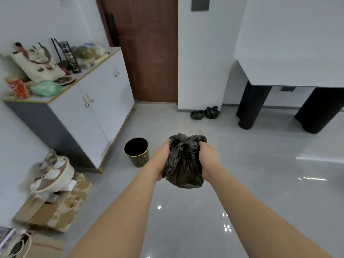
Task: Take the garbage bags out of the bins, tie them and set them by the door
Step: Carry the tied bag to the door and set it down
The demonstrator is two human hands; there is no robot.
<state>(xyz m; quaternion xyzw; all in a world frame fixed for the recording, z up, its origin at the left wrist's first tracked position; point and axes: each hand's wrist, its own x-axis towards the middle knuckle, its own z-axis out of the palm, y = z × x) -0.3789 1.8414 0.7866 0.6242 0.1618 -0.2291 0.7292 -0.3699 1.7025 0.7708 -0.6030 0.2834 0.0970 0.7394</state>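
Garbage bag (pixel 183 164) hung gathered between both hands, the left hand (pixel 163 161) and right hand (pixel 206 159) clenching its sides, right of the bin (pixel 136 154).

Single wide-angle view from head height, tilted forward and down over both outstretched forearms. Faces the brown door (pixel 149 53) at top centre, with grey floor (pixel 242 183) filling the lower half. Close on the left hand (pixel 163 159) and right hand (pixel 206 161), clasped on either side of a black garbage bag (pixel 183 164) at mid-frame. Farther off: a white cabinet (pixel 93 108) at left, a black bin (pixel 136 154) beside it, two tied bags (pixel 204 112) at the wall foot. Straight edges bowed toward the borders.
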